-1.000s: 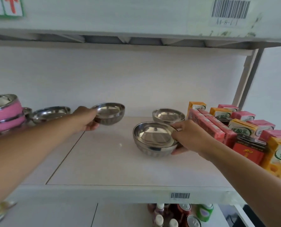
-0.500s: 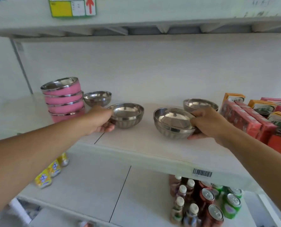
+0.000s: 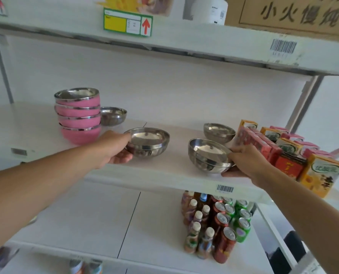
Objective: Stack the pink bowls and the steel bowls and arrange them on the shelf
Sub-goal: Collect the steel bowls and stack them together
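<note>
A stack of several pink bowls stands at the left of the white middle shelf. Behind it sits a lone steel bowl. My left hand grips the left rim of another steel bowl near the shelf's middle. My right hand holds two nested steel bowls by their right side at the shelf's front edge, tilted towards me. One more steel bowl rests behind them, next to the cartons.
Drink cartons fill the right end of the middle shelf, close to my right hand. Bottles and cans stand on the lower shelf. The upper shelf carries a cardboard box and overhangs the bowls.
The camera has pulled back and up, showing more of the shelves. My right hand has drawn the nested bowls towards the front edge and tilted them. My left hand keeps its bowl.
</note>
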{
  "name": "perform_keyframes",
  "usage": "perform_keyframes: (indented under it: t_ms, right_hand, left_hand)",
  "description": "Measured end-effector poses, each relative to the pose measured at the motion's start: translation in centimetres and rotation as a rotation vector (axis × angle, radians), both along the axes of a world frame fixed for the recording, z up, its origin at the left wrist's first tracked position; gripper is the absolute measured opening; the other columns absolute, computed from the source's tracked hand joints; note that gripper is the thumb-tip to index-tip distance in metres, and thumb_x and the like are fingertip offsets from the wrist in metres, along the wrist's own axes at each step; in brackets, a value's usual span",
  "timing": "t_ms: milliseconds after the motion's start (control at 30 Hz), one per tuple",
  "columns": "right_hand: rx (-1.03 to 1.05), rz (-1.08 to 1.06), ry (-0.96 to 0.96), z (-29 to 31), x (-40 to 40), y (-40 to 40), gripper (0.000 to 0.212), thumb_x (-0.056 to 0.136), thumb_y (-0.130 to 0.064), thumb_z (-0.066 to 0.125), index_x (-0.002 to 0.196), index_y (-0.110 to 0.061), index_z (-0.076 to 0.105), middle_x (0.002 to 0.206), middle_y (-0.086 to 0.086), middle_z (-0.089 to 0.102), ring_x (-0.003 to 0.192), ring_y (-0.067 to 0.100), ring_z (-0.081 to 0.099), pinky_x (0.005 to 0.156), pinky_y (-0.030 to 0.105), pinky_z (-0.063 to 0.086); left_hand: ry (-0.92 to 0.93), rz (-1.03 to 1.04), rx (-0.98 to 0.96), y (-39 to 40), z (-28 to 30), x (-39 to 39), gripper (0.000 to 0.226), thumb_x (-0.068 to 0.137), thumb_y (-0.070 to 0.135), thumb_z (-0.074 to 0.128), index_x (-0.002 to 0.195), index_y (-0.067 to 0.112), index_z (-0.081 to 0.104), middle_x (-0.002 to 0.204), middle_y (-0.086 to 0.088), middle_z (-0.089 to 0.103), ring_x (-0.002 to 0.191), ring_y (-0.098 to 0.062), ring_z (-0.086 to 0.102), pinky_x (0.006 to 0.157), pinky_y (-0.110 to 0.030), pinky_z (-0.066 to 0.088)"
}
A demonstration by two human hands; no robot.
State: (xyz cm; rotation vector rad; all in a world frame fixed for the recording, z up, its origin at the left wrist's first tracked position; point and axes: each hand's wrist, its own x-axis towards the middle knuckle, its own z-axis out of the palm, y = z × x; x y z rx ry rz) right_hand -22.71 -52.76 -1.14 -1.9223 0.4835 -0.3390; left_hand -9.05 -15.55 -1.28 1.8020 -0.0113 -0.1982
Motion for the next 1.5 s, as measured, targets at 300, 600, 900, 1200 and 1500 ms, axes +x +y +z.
perform_keyframes:
  t_ms: [300,600,900,1200,1500]
  right_hand:
    - [0.013,0.028,0.007,0.8,-1.1,-2.5,0.024,0.103,0.002,0.066,0.102,-0.009,0.088,0.092,0.018,0.087,0.078,0.032,0.086,0.068,0.043,0.072]
    - [-0.005,-0.014,-0.038,4.4,-0.7,-4.3,0.015,0.106,-0.002,0.065,0.116,-0.003,0.075,0.087,0.020,0.084,0.070,0.034,0.086,0.052,0.034,0.068]
    - [-0.178,0.039,-0.052,8.3,5.2,2.2,0.031,0.095,-0.008,0.056,0.090,-0.012,0.086,0.075,0.017,0.084,0.063,0.036,0.084,0.071,0.049,0.073]
    - [-0.454,0.100,-0.031,4.7,7.1,6.8,0.034,0.097,-0.016,0.049,0.087,-0.008,0.080,0.072,0.012,0.081,0.072,0.036,0.080,0.078,0.046,0.068]
    - [-0.479,0.041,-0.033,3.2,7.2,6.9,0.032,0.087,-0.013,0.049,0.056,-0.017,0.052,0.056,-0.001,0.054,0.059,0.027,0.051,0.054,0.029,0.037]
  left_hand:
    - [-0.009,0.022,0.033,-2.9,-0.2,-1.1,0.045,0.108,0.039,0.064,0.088,0.000,0.074,0.061,-0.015,0.075,0.038,-0.016,0.064,0.039,-0.024,0.055]
    - [0.009,-0.065,0.160,-7.1,-0.7,-0.7,0.035,0.110,0.028,0.057,0.109,-0.002,0.074,0.066,-0.018,0.077,0.045,-0.020,0.068,0.044,-0.027,0.059]
    - [-0.206,-0.261,0.442,-3.4,-0.2,-2.3,0.070,0.108,0.074,0.026,0.133,0.023,0.067,0.061,-0.002,0.074,0.044,-0.012,0.060,0.045,-0.024,0.047]
    - [-0.282,-0.178,0.374,3.2,-1.6,-4.2,0.057,0.109,0.070,0.035,0.121,0.028,0.071,0.059,0.003,0.069,0.043,-0.013,0.053,0.041,-0.022,0.040]
    - [-0.318,-0.144,0.334,3.1,-2.8,-4.2,0.053,0.108,0.071,0.039,0.112,0.032,0.073,0.061,0.006,0.071,0.046,-0.014,0.055,0.045,-0.023,0.042]
